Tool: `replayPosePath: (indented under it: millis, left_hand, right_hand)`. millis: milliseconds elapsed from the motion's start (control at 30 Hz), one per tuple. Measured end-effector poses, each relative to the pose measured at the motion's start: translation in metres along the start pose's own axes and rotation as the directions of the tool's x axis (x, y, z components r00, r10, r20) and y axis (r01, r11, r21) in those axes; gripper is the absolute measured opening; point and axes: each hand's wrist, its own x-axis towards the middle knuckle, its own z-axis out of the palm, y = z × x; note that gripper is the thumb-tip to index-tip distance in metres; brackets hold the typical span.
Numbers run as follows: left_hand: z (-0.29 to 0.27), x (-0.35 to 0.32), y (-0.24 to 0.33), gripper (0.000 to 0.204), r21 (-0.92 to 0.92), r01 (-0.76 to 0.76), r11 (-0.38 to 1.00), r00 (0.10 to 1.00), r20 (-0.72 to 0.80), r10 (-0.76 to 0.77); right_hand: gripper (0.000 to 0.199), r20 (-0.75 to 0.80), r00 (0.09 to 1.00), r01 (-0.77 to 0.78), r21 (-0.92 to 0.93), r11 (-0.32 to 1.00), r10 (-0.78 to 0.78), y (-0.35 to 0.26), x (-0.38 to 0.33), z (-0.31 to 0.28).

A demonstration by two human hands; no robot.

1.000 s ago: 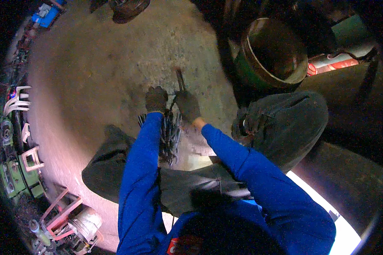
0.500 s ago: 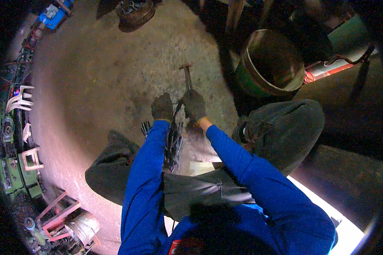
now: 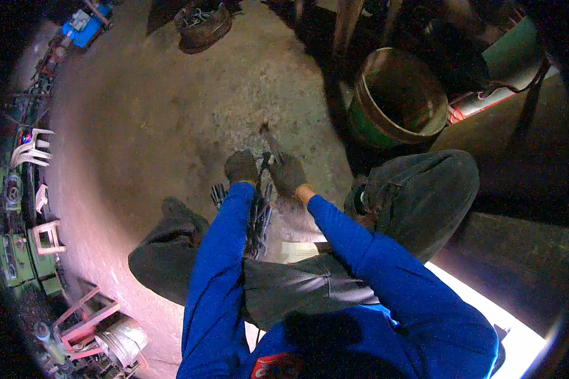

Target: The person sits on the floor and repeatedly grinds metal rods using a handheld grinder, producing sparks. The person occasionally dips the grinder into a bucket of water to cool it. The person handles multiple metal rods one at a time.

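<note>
My right hand (image 3: 288,175), in a dark work glove, is wrapped round the handle of a hammer (image 3: 272,145). The small hammer head points away from me, low over the concrete floor. Close on its left, my left hand (image 3: 241,167), gloved as well, is closed; what its fingers hold cannot be made out. A dark piece (image 3: 265,159) shows in the narrow gap between both hands. Nearer to me, between my forearms, lies a heap of dark metal rods (image 3: 258,221). A few more rod ends (image 3: 218,193) stick out left of my left wrist.
A large green drum (image 3: 368,123) with an open top stands at the right. Farther off is a rusty round container (image 3: 202,30) holding metal pieces. Machines, a white plastic chair (image 3: 33,150) and a stool (image 3: 48,238) line the left. My bent knees (image 3: 423,186) flank the work spot.
The hammer has come nearer to me and tilted, its head now lower in the picture and a little further left. My left hand has shifted slightly toward me.
</note>
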Motion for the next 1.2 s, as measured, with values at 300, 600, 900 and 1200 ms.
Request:
replayPosePath:
  millis: [300, 600, 900, 1200]
  left_hand:
    - [0.013, 0.008, 0.008, 0.016, 0.008, -0.092, 0.996, 0.996, 0.001, 0.092]
    - [0.014, 0.008, 0.015, 0.014, 0.030, -0.100, 0.995, 0.993, -0.061, 0.102]
    - [-0.010, 0.008, 0.029, 0.013, -0.006, 0.005, 1.000, 0.999, 0.051, -0.005]
    - [0.004, -0.005, 0.019, 0.015, -0.001, -0.031, 1.000, 0.996, -0.084, 0.030]
  right_hand:
    - [0.046, 0.160, 0.986, 0.093, -0.230, 0.969, -0.056, 0.040, -0.015, 0.005]
    - [0.050, -0.093, 0.993, -0.089, -0.111, 0.990, 0.079, 0.000, 0.003, -0.012]
    - [0.048, 0.108, 0.987, -0.111, -0.062, 0.992, 0.118, -0.011, -0.007, -0.025]
    - [0.038, 0.119, 0.990, 0.092, -0.161, 0.983, -0.073, 0.014, 0.003, -0.010]
